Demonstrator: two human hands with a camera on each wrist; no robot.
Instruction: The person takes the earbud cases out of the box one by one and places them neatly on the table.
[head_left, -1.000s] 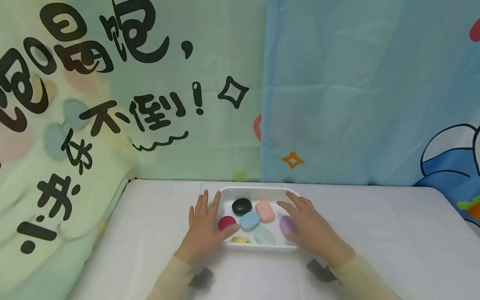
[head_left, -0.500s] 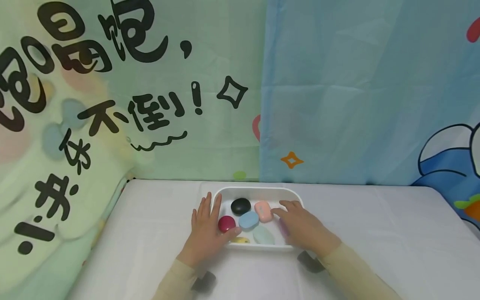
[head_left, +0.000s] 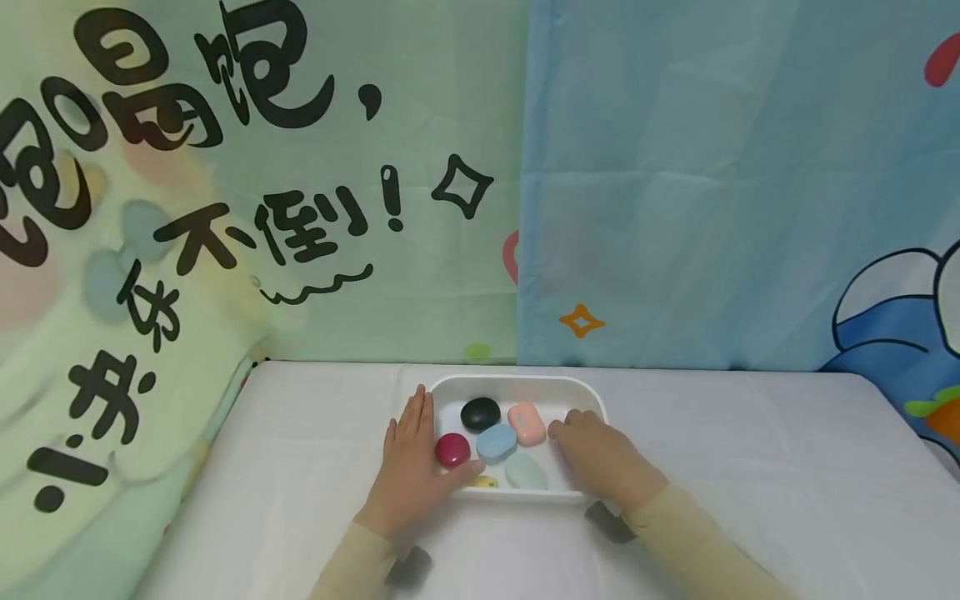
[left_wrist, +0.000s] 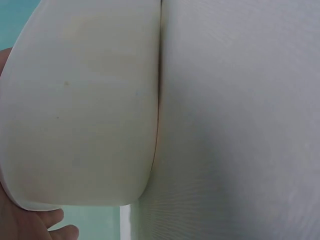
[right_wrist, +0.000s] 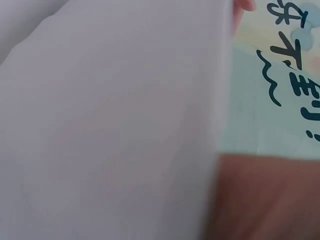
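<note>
A white tray (head_left: 517, 496) holds several smooth, pebble-like pieces: black (head_left: 480, 414), blue (head_left: 497, 442), pink (head_left: 527, 424), crimson (head_left: 452, 450), pale green (head_left: 526, 472) and yellow (head_left: 484, 482). My left hand (head_left: 408, 471) lies along the tray's left side with straight fingers, its thumb reaching over the front left corner beside the yellow piece. In the left wrist view the tray's outer wall (left_wrist: 80, 110) covers most of that hand. My right hand (head_left: 603, 458) bends its fingers down inside the tray's right end, hiding the purple piece there; I cannot tell whether it grips it.
The tray stands near the back edge of a table with a white cloth (head_left: 750, 483). Behind it hang a green printed curtain (head_left: 435, 275) with black lettering and a blue one (head_left: 675, 208). A dark grey block (head_left: 610, 522) shows under the right wrist, another (head_left: 409, 569) by the left.
My right hand has moved left and bent its fingers over the purple piece, which showed earlier and is hidden now. The left hand's fingers have drawn together along the tray's side.
</note>
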